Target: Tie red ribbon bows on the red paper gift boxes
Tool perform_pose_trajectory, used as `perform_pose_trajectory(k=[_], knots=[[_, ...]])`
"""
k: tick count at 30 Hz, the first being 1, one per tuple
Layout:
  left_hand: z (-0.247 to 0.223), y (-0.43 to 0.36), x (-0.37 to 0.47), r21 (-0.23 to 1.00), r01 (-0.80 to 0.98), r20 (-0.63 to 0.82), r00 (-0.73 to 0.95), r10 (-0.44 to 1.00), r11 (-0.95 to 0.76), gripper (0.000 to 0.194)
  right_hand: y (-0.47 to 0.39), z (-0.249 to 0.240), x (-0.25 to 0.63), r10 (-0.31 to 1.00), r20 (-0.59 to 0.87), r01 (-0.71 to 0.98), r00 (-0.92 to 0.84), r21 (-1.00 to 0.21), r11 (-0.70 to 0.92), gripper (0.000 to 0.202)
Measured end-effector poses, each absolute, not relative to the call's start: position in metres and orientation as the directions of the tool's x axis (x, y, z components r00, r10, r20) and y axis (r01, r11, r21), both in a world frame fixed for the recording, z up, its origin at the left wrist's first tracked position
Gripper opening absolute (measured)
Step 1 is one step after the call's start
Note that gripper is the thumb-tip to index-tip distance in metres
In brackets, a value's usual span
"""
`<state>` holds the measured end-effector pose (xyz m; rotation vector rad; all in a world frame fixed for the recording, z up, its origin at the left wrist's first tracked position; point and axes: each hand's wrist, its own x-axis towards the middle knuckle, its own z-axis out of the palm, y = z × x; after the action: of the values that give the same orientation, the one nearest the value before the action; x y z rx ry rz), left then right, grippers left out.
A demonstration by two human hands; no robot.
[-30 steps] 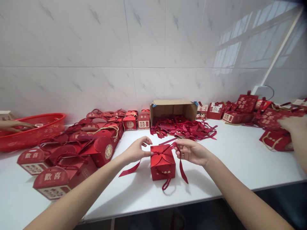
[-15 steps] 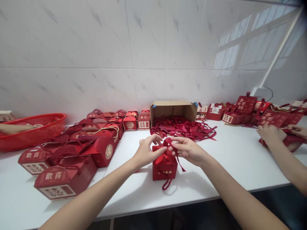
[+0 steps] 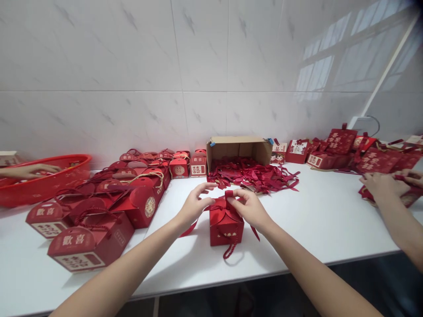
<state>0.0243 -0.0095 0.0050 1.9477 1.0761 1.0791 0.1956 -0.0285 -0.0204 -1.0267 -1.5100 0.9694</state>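
- Has a small red box (image 3: 226, 232) upright on the white table (image 3: 291, 240), between both hands and near the front edge.
- Pinches a loop of dark red ribbon (image 3: 228, 193) in the right hand (image 3: 251, 210), with thumb and forefinger clamped on it just above the box top.
- Curves the left hand (image 3: 194, 206) beside the upper left of the box, with thumb and fingers apart (cannot tell of any touch between thumb tip and ribbon).
- Trails ribbon ends to the left and right of the box, and dangles a twisted cord handle (image 3: 229, 251) at the front.
- Faces an open cardboard carton (image 3: 240, 140) on its side near the wall, spilling a heap of loose red ribbons (image 3: 256, 175) onto the table.
- Lines up rows of red gift boxes (image 3: 90, 246) on the left, many with cord handles, the nearest with pale lettering.
- Shows a person's hand (image 3: 41, 170) inside a red basin (image 3: 49, 188) at far left.
- Shows a co-worker's hands (image 3: 385, 187) on a dark red package (image 3: 410, 199) at far right, near more red boxes and bags (image 3: 342, 141).
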Motion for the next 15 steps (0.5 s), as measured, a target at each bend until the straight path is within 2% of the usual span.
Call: perform_pose_trajectory(k=[2, 4, 7, 9, 12, 15], knots=[[-0.004, -0.004, 0.013, 0.876, 0.338, 0.272, 0.242, 0.931, -0.344, 0.030, -0.027, -0.023, 0.195, 0.940, 0.318, 0.109, -0.121, -0.937, 0.331, 0.018], [-0.015, 0.001, 0.003, 0.895, 0.374, 0.164, 0.229, 0.959, -0.242, 0.033, -0.026, -0.024, 0.194, 0.932, 0.327, 0.079, -0.155, -0.936, 0.342, 0.016], [-0.022, 0.004, -0.008, 0.890, 0.444, -0.092, 0.397, 0.913, -0.104, 0.037, -0.025, -0.024, 0.192, 0.935, 0.313, 0.095, -0.166, -0.939, 0.331, 0.012], [-0.016, 0.002, -0.013, 0.880, 0.468, -0.183, 0.483, 0.856, -0.076, 0.038, -0.025, -0.022, 0.188, 0.942, 0.316, 0.199, -0.116, -0.921, 0.334, 0.009], [0.009, -0.004, -0.015, 0.907, 0.403, -0.121, 0.521, 0.845, -0.119, 0.041, -0.026, -0.021, 0.183, 0.933, 0.359, 0.395, -0.025, -0.854, 0.339, 0.008], [0.038, -0.010, -0.006, 0.943, 0.289, -0.028, 0.560, 0.828, -0.164, 0.037, -0.029, -0.021, 0.181, 0.905, 0.422, 0.478, -0.060, -0.784, 0.397, 0.009]])
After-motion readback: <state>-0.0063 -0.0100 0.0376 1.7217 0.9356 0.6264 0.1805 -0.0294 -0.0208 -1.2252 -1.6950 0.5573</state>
